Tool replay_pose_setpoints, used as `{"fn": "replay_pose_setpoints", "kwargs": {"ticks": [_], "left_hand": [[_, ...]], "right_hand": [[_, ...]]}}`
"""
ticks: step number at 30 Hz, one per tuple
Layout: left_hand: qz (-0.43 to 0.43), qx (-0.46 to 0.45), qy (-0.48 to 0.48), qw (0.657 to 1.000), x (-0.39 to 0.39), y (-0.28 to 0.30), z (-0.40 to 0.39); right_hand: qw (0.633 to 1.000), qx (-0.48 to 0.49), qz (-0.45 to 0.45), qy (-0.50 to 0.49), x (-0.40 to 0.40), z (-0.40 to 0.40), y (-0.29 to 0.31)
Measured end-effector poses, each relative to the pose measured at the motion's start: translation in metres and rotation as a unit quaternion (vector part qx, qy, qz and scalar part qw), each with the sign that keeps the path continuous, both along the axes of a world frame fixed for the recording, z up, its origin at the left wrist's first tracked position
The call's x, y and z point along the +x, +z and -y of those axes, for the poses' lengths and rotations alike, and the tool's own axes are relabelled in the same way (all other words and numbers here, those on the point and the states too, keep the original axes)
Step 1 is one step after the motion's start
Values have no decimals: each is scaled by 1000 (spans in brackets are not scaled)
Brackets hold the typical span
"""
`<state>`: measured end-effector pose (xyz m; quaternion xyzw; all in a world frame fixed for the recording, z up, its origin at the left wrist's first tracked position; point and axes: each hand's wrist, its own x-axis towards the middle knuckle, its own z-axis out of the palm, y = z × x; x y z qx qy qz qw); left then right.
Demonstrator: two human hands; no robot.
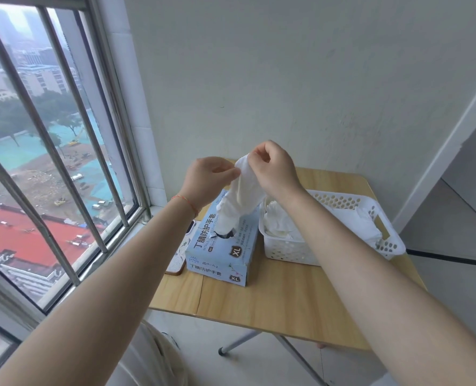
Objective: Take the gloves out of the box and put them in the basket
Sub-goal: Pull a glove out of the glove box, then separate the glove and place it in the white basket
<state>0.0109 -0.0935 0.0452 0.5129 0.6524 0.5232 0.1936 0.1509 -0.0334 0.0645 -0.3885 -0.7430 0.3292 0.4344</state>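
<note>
The room is a white-walled corner with a barred window point(50, 162) on my left, overlooking rooftops and a construction site. Against the wall stands a light wooden folding table point(281, 296) on metal legs.

On the table's right side sits a white perforated plastic basket point(342, 203), already holding several white gloves point(278, 218). Just beside it, to the left, lies the pale blue cardboard glove box point(225, 252) marked XL, its top slot torn open. A phone in a patterned case point(179, 257) lies against the box's left side.

One thin white disposable glove point(241, 199) hangs stretched above the box, its lower end at the slot; I cannot tell whether it has cleared the opening. My left hand point(206, 181) pinches its upper edge between thumb and fingertip. My right hand point(275, 168) is curled and grips the top of the same glove.

Handling judgement: the glove is very light, limp, stretchy and slightly clingy. It likely drags the next glove out. Take hold at the cuff, lift straight up, then carry right to the basket.
</note>
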Motion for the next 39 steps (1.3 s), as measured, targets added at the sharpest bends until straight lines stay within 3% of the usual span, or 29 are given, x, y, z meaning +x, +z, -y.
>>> {"fn": "replay_pose_setpoints", "kwargs": {"ticks": [5, 9, 15, 20, 25, 30, 33, 39], "left_hand": [[114, 30, 14, 993, 10, 18, 4], [169, 57, 42, 983, 13, 25, 9], [218, 55, 74, 972, 16, 29, 14], [243, 57, 93, 964, 11, 28, 16], [161, -42, 96, 981, 5, 24, 22], [125, 20, -40, 991, 18, 28, 25], [123, 29, -151, 980, 23, 34, 25], [84, 17, -163, 983, 20, 41, 24]], "right_hand": [[997, -59, -28, 30, 8, 5, 6], [994, -81, 63, 34, 17, 8, 3], [979, -133, 87, 129, 28, 23, 8], [987, -102, 102, 70, 27, 19, 3], [995, -98, -19, 6, 31, 19, 19], [996, -75, 1, 58, 23, 27, 37], [995, -63, 7, 80, 21, 35, 47], [997, -62, -20, 38, 24, 37, 59]]}}
